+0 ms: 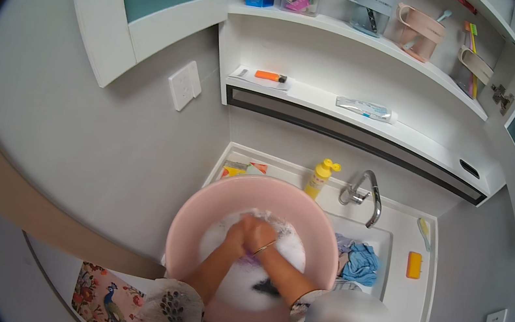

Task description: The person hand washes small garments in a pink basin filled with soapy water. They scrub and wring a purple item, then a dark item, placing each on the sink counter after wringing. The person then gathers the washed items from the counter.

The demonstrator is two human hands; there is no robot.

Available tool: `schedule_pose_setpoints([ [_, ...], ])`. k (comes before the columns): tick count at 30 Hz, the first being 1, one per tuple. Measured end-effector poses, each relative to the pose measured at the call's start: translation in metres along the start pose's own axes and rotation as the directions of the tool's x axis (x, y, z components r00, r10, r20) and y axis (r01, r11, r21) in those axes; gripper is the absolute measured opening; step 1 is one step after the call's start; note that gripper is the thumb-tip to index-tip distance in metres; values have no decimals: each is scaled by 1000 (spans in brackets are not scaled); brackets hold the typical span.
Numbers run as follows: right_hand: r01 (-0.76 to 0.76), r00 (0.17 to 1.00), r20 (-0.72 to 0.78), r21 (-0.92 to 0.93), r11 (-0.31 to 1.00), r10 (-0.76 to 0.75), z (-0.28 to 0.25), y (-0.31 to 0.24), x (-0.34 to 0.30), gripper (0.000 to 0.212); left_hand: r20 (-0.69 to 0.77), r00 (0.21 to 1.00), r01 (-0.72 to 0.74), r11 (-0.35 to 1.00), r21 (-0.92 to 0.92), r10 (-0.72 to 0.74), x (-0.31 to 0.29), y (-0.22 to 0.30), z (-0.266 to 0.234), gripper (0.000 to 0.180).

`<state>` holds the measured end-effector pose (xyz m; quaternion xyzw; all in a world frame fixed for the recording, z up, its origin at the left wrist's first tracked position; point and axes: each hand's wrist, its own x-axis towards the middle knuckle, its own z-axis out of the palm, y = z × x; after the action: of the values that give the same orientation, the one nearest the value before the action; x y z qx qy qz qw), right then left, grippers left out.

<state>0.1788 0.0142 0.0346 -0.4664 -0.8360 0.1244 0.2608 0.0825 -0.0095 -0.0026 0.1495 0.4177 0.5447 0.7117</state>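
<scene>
**Pink basin (pixel 189 224) with white suds (pixel 226 286) inside**

Right of the basin, a white sink (pixel 386 242) holds blue cloth (pixel 362 265). Inside the basin, the left hand (pixel 235 234) and right hand (pixel 261 234) meet, fingers curled; what they grip, I cannot tell. Behind the basin stands a yellow bottle (pixel 318 180). Dark cloth (pixel 265 287) lies in the basin's nearer part, a purple patch (pixel 249 260) near its middle.

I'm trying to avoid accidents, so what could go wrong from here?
The white suds might splash onto the patterned left sleeve by the pink basin. The yellow bottle, standing just behind the basin, could topple if bumped. The bracelet near the right hand might snag on the dark cloth.
</scene>
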Motion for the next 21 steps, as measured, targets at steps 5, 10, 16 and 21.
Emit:
schedule_pose_setpoints([
  [5, -64, 993, 96, -89, 994, 73, -6, -13, -2, 32, 154, 972, 191, 979, -73, -179, 25, -14, -32, 28],
  [10, -405, 913, 223, 609, 682, 343, -18, 53, 7, 39, 163, 972, 106, 933, 343, -171, -29, 42, 32, 34],
  [16, -233, 972, 214, 795, 561, 100, -38, 20, 4, 41, 246, 968, -224, 601, 767, 48, -56, 61, 28, 37],
  [21, -310, 943, 302, 655, 689, 137, -66, 9, 8, 46, 284, 956, -232, 411, 882, -70, -54, 63, 30, 27],
])
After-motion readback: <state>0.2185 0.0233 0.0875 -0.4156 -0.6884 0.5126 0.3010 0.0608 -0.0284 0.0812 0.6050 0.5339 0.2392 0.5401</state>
